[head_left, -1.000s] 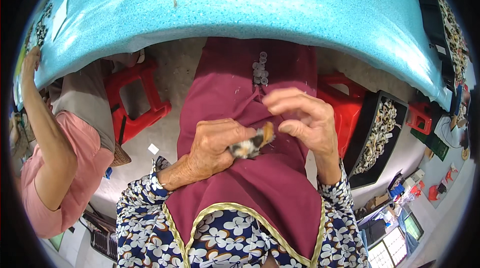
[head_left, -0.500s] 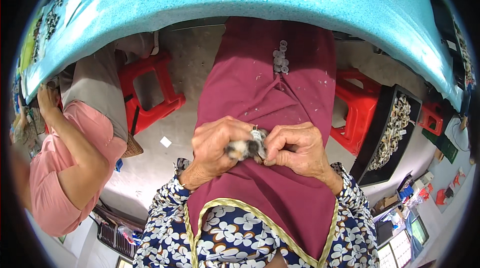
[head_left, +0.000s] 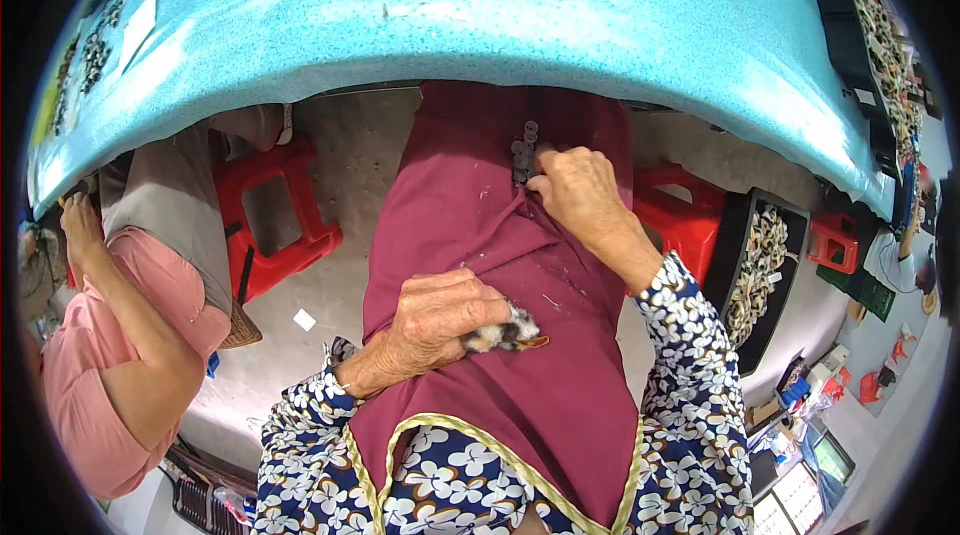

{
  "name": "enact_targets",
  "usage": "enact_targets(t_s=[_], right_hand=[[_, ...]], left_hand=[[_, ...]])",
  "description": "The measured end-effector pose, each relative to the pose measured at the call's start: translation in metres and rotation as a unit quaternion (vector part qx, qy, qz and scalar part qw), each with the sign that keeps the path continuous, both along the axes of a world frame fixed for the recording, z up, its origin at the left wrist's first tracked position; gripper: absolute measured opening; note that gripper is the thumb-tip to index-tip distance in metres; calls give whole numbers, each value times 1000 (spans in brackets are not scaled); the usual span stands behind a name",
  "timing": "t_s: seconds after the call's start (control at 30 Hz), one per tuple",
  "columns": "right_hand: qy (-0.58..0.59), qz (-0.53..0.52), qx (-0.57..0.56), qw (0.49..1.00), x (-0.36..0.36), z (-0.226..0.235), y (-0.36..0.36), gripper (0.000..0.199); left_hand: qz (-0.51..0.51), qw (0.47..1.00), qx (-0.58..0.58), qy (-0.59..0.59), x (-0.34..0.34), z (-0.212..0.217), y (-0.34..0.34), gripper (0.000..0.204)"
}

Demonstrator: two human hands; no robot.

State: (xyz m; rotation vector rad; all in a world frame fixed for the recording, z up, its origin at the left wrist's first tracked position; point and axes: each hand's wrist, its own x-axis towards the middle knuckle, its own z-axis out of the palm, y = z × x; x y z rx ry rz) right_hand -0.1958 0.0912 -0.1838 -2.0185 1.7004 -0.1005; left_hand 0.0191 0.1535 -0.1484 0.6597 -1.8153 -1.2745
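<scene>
Furry toy (head_left: 505,335) sits clasped in left hand (head_left: 440,320); right hand (head_left: 575,190) pinches small grey discs (head_left: 522,153).

Broad turquoise speckled table (head_left: 560,15) arching across the top, brightly lit. Beneath it, pale concrete floor (head_left: 330,335) with red plastic stools (head_left: 270,225) on either side. At right, a black tray (head_left: 765,265) of pale pieces, plus small clutter along the floor's edge.

The table (head_left: 520,15) top is speckled turquoise with a smooth, faintly glossy sheen. The apron (head_left: 480,235) is matt maroon cloth, creased, edged in pale woven trim. The stools (head_left: 275,225) look like glossy red plastic. The sleeves (head_left: 690,405) are soft floral-printed fabric.
</scene>
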Motion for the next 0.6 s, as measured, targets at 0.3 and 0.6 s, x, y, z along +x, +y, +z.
enact_targets(t_s=[0.3,0.6], right_hand=[[-59,-37,-12,998,4,4,6,11],[-569,-234,307,726,37,53,55,8]], left_hand=[[21,999,-29,-17,5,10,-7,32],[32,997,-55,-31,6,13,-14,30]])
